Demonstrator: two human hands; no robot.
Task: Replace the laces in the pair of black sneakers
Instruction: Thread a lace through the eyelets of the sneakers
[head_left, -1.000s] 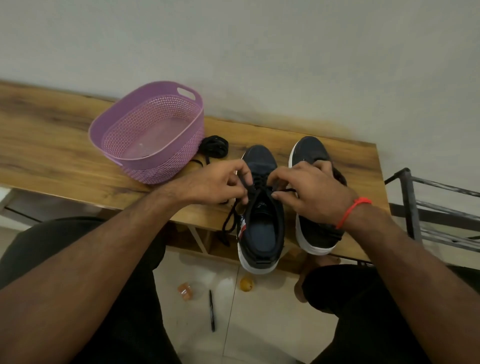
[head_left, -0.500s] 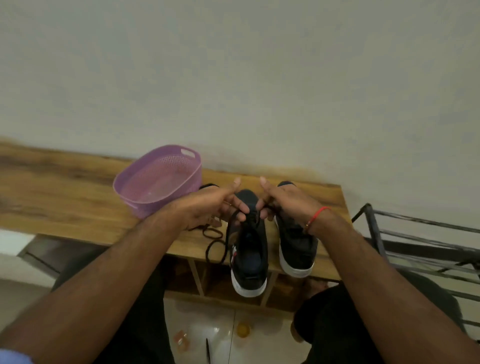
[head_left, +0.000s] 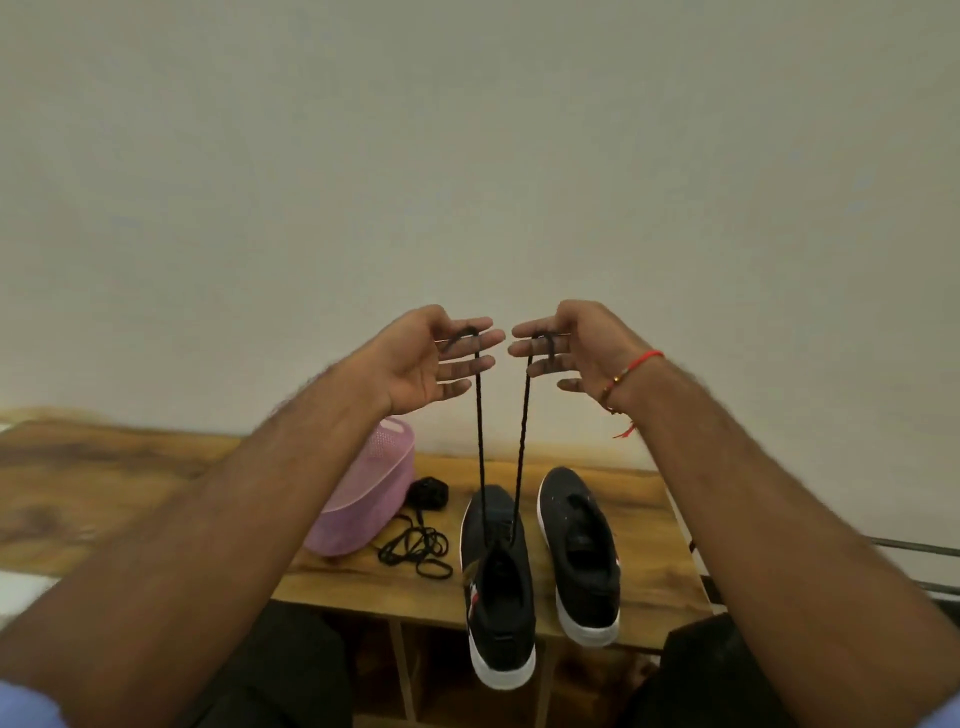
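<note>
In the head view, both hands are raised in front of the pale wall, well above the bench. The left hand (head_left: 434, 358) is held palm inward with its fingers nearly straight, and one end of the black lace (head_left: 480, 441) is caught between them near the fingertips. The right hand (head_left: 569, 351) mirrors it, its fingers lightly bent, with the other end of the lace looped over them. The fingertips of the two hands are close together but apart.

Both strands of the lace are drawn taut and run down, side by side, from the hands to the eyelets of the left sneaker (head_left: 500, 592). This sneaker is seen directly below the grip, on the wooden bench (head_left: 104, 499), its white heel past the near edge. The right sneaker (head_left: 582, 556) is set just beside it, unlaced.

A loose black lace (head_left: 415, 551) is coiled on the bench left of the sneakers, and a small black bundle (head_left: 428, 491) lies behind it, next to the purple basket (head_left: 363, 499), which is partly hidden by the left forearm.
</note>
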